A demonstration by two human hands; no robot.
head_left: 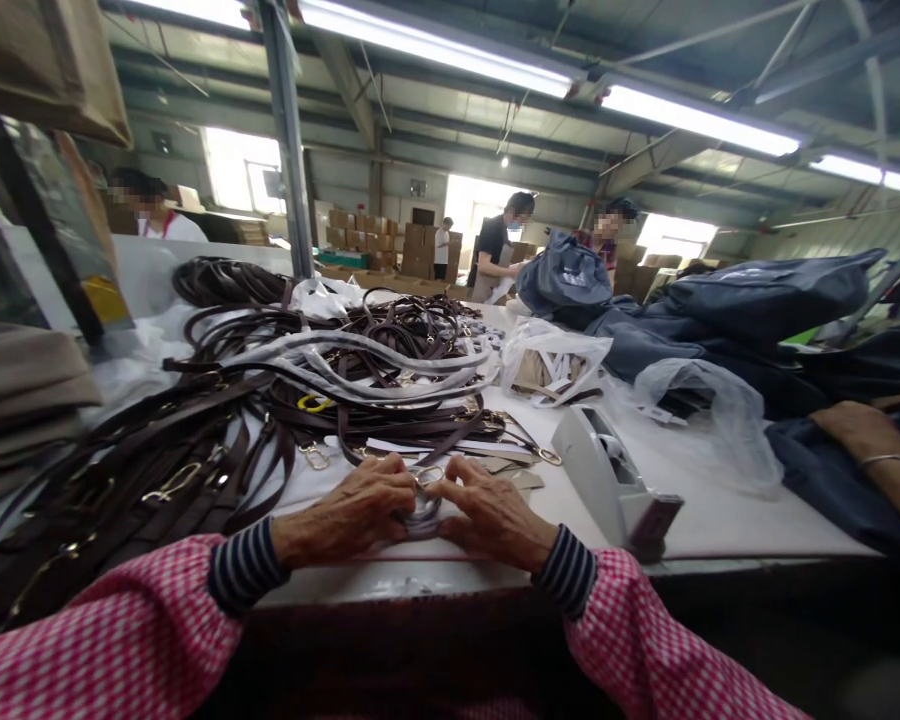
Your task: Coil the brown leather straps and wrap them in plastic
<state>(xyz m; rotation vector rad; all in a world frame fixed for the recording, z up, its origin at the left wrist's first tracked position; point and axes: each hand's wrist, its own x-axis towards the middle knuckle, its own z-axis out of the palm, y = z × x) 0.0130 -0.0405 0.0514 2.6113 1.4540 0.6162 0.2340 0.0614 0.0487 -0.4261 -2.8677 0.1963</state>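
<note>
Clear film wraps the small strap end [423, 512] held between both hands. The left hand [349, 512] and right hand [495, 517] each have their grip closed on it, fingertips meeting under a brass ring [429, 474]. It looks best worked low against the bench [705, 510], thumbs steadying the film. Just beyond the grip lie brown straps [330, 390]; to its right is a tape dispenser [613, 480].

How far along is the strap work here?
Apparently done: several wrapped straps lie atop the pile in pale film. In hand: the left hand and right hand pinch one clasp with clear film at the table edge. Left: a large heap of bare straps, likely most of the job.
</note>
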